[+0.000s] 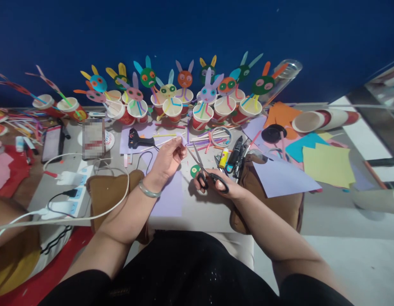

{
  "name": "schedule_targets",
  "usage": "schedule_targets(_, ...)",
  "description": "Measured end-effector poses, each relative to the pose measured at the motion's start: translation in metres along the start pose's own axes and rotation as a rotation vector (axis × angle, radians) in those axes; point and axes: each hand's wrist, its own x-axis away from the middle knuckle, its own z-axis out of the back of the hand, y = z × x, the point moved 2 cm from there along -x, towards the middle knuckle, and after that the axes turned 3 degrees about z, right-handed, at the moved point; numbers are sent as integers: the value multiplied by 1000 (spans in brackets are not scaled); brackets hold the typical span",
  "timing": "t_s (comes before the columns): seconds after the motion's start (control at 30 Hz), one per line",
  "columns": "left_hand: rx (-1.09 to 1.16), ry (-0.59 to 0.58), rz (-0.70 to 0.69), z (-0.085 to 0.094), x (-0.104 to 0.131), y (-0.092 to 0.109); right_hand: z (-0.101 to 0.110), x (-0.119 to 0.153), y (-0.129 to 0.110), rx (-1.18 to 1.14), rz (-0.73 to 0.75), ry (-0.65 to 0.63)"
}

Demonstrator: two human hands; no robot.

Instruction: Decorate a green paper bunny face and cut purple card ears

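My left hand (169, 156) pinches a small piece of light purple paper (183, 138) above the middle of the table. Black-handled scissors (201, 165) are in my right hand (216, 182), with fingers through the handles and the blades apart, pointing up and left toward the paper. Just left of the right hand lies a small green disc (194, 171) with a pale centre. Beneath my left wrist a larger purple sheet (167, 199) lies flat. A black glue gun (139, 139) rests to the left of my left hand.
Paper cups (203, 115) holding rabbit figures line the blue wall. Markers (236, 151) and a yellow glue bottle (223, 158) lie right of the scissors. Coloured sheets (327, 163) cover the right side. A power strip (78, 191) with cables and a phone (52, 142) are at left.
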Motion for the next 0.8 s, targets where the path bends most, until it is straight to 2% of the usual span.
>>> schedule_targets(0.2,-32,-79,-47,-2,2,-3,1,-1,1,-26,10,20)
schedule_targets(0.4,-109,-83,-28,-8,8,-1,2,0,4,-37,15,31)
schedule_targets(0.63,-96,-172,-13,-10,11,-3,0,-1,3,-59,43,40)
schedule_targets(0.8,-96,-161,-19,-10,9,-3,2,-1,6,-94,80,5)
